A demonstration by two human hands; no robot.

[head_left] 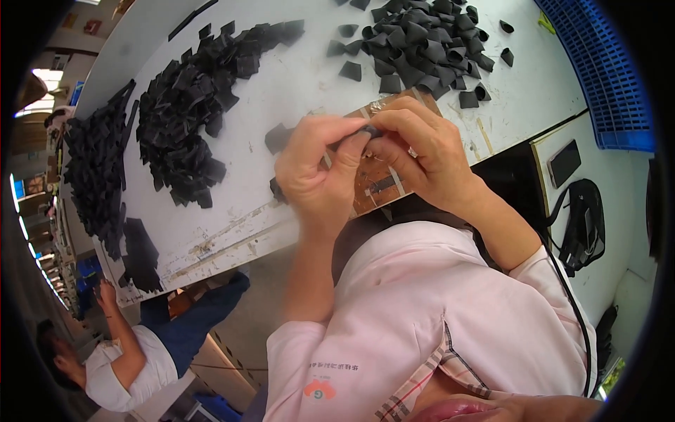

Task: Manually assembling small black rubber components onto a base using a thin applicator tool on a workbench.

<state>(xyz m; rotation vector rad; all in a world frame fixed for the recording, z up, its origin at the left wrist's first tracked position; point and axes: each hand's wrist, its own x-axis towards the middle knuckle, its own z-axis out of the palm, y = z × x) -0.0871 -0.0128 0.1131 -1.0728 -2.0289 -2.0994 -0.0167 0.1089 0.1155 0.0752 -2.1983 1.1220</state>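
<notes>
Black fabric, a small folded piece [367,132], is being pinched between both hands just above the near edge of the white tabletop [295,84]. The left hand [320,172] is closing its thumb and fingers on the piece from the left, and the right hand [422,144] is clamping it from the right, fingertips of the two hands touching. Under the hands a brown board [376,184] is lying on the tabletop. A heap of folded black pieces [422,39] is sitting beyond the right hand, and a larger pile of flat black pieces [186,112] is spreading well to the left. A blue crate [605,70] is standing at the far right, with a phone [564,162] near it. Another person [119,359] is sitting at lower left.
</notes>
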